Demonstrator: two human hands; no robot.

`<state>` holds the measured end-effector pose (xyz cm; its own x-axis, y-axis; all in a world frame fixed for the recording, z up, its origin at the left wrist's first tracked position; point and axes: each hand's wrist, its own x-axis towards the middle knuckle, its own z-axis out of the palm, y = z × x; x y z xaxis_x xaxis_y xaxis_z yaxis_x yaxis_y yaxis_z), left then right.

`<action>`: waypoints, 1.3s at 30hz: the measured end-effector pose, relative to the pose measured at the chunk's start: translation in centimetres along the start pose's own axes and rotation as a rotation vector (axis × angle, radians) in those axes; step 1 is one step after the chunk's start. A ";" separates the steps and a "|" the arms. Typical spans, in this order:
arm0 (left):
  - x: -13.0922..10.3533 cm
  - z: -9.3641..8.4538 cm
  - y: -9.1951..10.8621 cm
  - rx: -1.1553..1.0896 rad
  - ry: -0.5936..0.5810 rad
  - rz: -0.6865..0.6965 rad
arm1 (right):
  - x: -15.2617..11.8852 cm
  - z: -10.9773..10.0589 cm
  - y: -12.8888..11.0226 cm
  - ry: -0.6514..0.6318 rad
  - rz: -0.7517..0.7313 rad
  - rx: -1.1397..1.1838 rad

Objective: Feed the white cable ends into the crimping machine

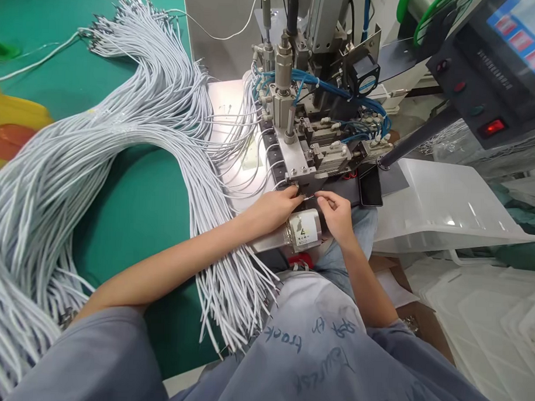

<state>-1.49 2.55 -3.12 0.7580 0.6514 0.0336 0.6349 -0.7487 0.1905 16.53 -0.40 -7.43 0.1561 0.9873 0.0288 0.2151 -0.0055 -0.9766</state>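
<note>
My left hand (278, 209) is closed in a pinch at the front edge of the machine (299, 158), on the end of a thin cable (309, 197). Facing it from the right, my right hand (336, 214) pinches the tip of the same cable between thumb and fingers. The cable's fine end shows in the short gap between the two hands; its exact shape is too small to make out. Just below the hands sits a clear-wrapped roll with a white label (305, 230). White cables (247, 147) run from the left into the row of dark blocks on the machine.
A large bundle of white cables (107, 130) curves over the green mat (140, 196), under my left forearm. A control box (491, 85) with a lit red switch overhangs the right. A white plastic tray (443, 201) and a small black bin (370, 185) lie right of my hands.
</note>
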 end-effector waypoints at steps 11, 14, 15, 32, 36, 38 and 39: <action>0.3 0.3 -0.2 -0.027 -0.022 -0.040 | 2.3 0.7 1.1 -0.180 0.116 0.093; 0.2 0.6 -0.4 -0.026 0.000 -0.038 | 2.4 0.7 1.2 -0.202 0.115 0.076; 0.2 0.7 -0.5 -0.026 0.004 -0.036 | 2.4 0.8 1.2 -0.205 0.111 0.072; 0.3 -1.1 0.5 0.107 -0.173 -0.002 | 2.5 0.8 0.4 -0.205 0.200 0.078; 0.3 -1.1 0.6 0.155 -0.189 0.015 | 2.9 1.1 0.4 -0.202 0.205 0.073; 0.2 -1.1 0.6 0.161 -0.196 0.012 | 3.0 1.1 0.4 -0.209 0.234 0.091; 0.2 -1.1 0.6 0.160 -0.191 0.010 | 3.0 1.2 0.4 -0.219 0.253 0.105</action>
<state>-1.14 2.33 -1.96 0.7690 0.6202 -0.1547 0.6315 -0.7747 0.0332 15.95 2.71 -7.93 -0.0208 0.9675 -0.2520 0.0943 -0.2490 -0.9639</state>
